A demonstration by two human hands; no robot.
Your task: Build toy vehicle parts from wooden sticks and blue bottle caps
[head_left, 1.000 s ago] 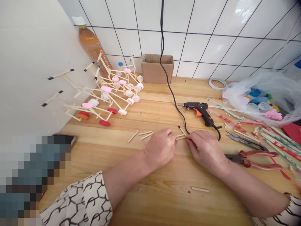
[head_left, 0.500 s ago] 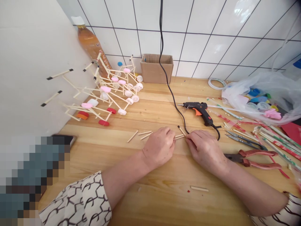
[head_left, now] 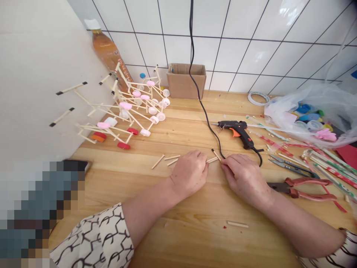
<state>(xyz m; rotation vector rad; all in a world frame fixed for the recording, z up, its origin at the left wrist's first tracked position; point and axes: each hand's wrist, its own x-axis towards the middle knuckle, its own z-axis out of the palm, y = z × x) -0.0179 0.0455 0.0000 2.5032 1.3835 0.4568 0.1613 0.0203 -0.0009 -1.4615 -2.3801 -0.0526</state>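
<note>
left hand (head_left: 189, 175) lies on the table (head_left: 92, 167), grip closed, fingers curled down over one end of a short stick (head_left: 212, 160); that end is hidden. the stick's long axis runs nearly left to right, out of the hand toward the right hand (head_left: 244, 178), which sits just beside it. right grip is curled, fingertips at the lower end of a dark-tipped stick (head_left: 216, 155); whether they pinch it cannot be told. that stick slants away from the body and to the left, tip above the short stick. both sticks lie between the hands, the dark-tipped one nearer the right.

left of the left hand: three loose sticks (head_left: 164, 161), apart from it. beyond the hands: stick frame (head_left: 106, 105) with cap wheels, cardboard box (head_left: 182, 82), bottle (head_left: 107, 56). right side: glue gun (head_left: 237, 130) with black cord (head_left: 208, 119) passing close to the right fingers; scissors (head_left: 290, 167), red-handled pliers (head_left: 306, 190), plastic bag (head_left: 309, 123), tape roll (head_left: 258, 94). one lone stick (head_left: 237, 224) lies near the body.
</note>
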